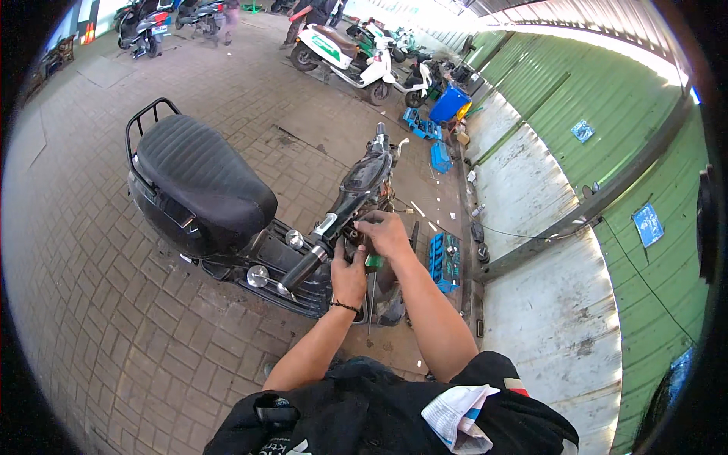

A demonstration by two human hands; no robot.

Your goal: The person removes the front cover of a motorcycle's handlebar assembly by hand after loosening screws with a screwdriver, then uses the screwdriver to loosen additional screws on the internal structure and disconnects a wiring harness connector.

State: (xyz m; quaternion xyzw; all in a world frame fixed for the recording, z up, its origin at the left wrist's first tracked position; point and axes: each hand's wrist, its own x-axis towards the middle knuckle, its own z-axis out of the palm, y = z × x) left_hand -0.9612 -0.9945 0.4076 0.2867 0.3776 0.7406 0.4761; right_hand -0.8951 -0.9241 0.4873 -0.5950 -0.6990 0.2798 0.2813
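A black scooter stands in front of me, with its long ribbed seat [201, 163] to the left and its handlebar [334, 227] running toward me. My left hand [349, 277] is at the handlebar's near side, just right of the black grip [305, 271], its fingers pointing up and bent in. From the right, my right hand [387, 233] reaches over with thumb and fingers pinched at the same spot. What they hold there is small and partly hidden. Below my hands shows a green-handled screwdriver [374, 261], its thin shaft pointing down; which hand supports it I cannot tell.
Round mirrors [258, 275] lie by the scooter's footboard. To the right sits a blue toolbox [444, 262], near a low white and green metal wall [531, 171]. Farther off are a blue bin [450, 102], a white scooter [345, 57] and people standing.
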